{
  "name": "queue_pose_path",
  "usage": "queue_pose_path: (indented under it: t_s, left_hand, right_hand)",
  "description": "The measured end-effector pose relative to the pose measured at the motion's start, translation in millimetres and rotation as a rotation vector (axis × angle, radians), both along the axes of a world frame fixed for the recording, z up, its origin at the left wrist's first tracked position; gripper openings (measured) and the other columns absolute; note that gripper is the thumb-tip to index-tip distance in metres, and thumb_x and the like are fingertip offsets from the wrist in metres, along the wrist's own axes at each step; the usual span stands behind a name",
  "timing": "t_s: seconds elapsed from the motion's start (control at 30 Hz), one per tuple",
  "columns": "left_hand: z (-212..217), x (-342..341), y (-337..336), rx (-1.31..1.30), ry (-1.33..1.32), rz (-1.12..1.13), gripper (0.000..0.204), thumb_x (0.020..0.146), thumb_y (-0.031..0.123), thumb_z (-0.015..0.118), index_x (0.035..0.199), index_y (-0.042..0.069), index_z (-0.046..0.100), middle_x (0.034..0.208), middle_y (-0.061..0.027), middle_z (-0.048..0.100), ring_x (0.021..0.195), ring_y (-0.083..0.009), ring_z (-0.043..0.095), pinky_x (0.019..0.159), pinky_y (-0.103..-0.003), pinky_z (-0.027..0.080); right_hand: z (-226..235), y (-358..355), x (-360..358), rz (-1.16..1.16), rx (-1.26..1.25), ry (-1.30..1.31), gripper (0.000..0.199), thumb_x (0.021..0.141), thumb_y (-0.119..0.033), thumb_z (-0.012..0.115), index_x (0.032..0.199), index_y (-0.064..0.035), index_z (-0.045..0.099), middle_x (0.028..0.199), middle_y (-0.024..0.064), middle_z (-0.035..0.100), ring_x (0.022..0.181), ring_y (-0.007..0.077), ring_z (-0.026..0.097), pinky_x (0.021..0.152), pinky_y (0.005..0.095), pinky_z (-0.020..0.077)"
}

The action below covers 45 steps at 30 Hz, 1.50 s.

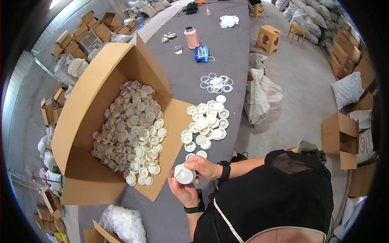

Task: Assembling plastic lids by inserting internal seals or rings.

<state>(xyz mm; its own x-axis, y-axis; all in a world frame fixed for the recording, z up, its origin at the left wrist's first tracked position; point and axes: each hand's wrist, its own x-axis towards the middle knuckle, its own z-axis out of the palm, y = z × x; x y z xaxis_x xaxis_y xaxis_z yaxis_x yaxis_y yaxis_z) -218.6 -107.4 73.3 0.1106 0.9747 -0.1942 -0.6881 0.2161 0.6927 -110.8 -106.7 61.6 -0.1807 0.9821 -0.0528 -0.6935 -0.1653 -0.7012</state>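
Between my two hands is a white round plastic cap [184, 175], its smooth face turned up. The fingers of my left hand [183, 193] wrap its lower left side. My right hand [201, 166] pinches its upper edge with the thumb; what lies under the fingers is hidden. Just beyond my hands, several white round caps [212, 115] lie in a loose pile on the grey-covered table [227, 44]. Farther along sits a cluster of thin white rings [216, 83]. To the left, a large cardboard box [97, 81] lies tipped toward me, filled with translucent and white caps [137, 129].
A pink bottle [191, 38], a clear jar [176, 44] and a blue packet [201, 54] stand farther up the table. Crumpled clear plastic [123, 222] lies near the front left. Right of the table are a white sack [263, 97] and a tan stool [268, 39].
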Motion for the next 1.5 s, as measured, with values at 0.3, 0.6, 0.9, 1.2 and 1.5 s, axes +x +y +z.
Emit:
queue_pose_path:
  t_s: [0.3, 0.6, 0.9, 1.2, 1.5]
  left_hand:
    - [-53.8, -5.1, 29.6, 0.028, 0.234, -0.148, 0.010, 0.083, 0.013, 0.051, 0.079, 0.004, 0.050, 0.077, -0.0040, 0.054, 0.066, -0.0102, 0.053, 0.060, -0.022, 0.043]
    - [-204.9, 3.6, 72.8, -0.231, 0.363, -0.046, 0.012, 0.084, 0.012, 0.050, 0.087, 0.001, 0.053, 0.079, -0.0037, 0.056, 0.072, -0.0121, 0.054, 0.065, -0.025, 0.045]
    - [-221.8, 3.3, 101.9, 0.229, 1.856, 0.202, 0.041, 0.078, 0.031, 0.053, 0.110, 0.005, 0.049, 0.121, -0.0220, 0.037, 0.112, -0.0360, 0.034, 0.093, -0.048, 0.022]
    - [-234.4, 66.8, 133.6, 0.267, 1.715, -0.001, 0.044, 0.080, 0.034, 0.049, 0.111, 0.004, 0.049, 0.122, -0.0217, 0.038, 0.115, -0.0339, 0.032, 0.095, -0.048, 0.019]
    - [-207.7, 92.8, 222.5, 0.322, 1.691, 0.131, 0.037, 0.078, 0.020, 0.051, 0.108, -0.002, 0.046, 0.109, -0.0195, 0.045, 0.101, -0.0350, 0.041, 0.088, -0.043, 0.031]
  right_hand:
    - [-31.2, 7.4, 22.3, 0.195, -0.208, -0.320, 0.035, 0.084, -0.034, 0.048, 0.069, -0.0036, 0.056, 0.052, 0.0021, 0.052, 0.043, 0.0082, 0.050, 0.037, 0.0201, 0.0400]
    - [-143.2, 1.6, 57.9, -0.003, -0.454, -0.556, 0.031, 0.083, -0.029, 0.048, 0.099, -0.0026, 0.050, 0.089, 0.0033, 0.056, 0.062, 0.0090, 0.056, 0.050, 0.0195, 0.0418]
    - [-147.1, 31.1, 137.6, -0.221, -0.501, -0.501, 0.023, 0.083, -0.024, 0.048, 0.095, -0.0050, 0.054, 0.083, 0.0027, 0.059, 0.060, 0.0076, 0.054, 0.050, 0.0193, 0.0401]
    - [-152.1, 69.1, 201.7, -0.191, -0.547, -0.451, 0.023, 0.081, -0.025, 0.048, 0.091, -0.0053, 0.053, 0.078, 0.0008, 0.058, 0.057, 0.0072, 0.052, 0.050, 0.0199, 0.0381]
    - [-157.9, 102.5, 248.9, -0.161, -0.563, -0.441, 0.021, 0.082, -0.022, 0.047, 0.091, -0.0045, 0.054, 0.079, 0.0027, 0.059, 0.057, 0.0080, 0.052, 0.050, 0.0206, 0.0397]
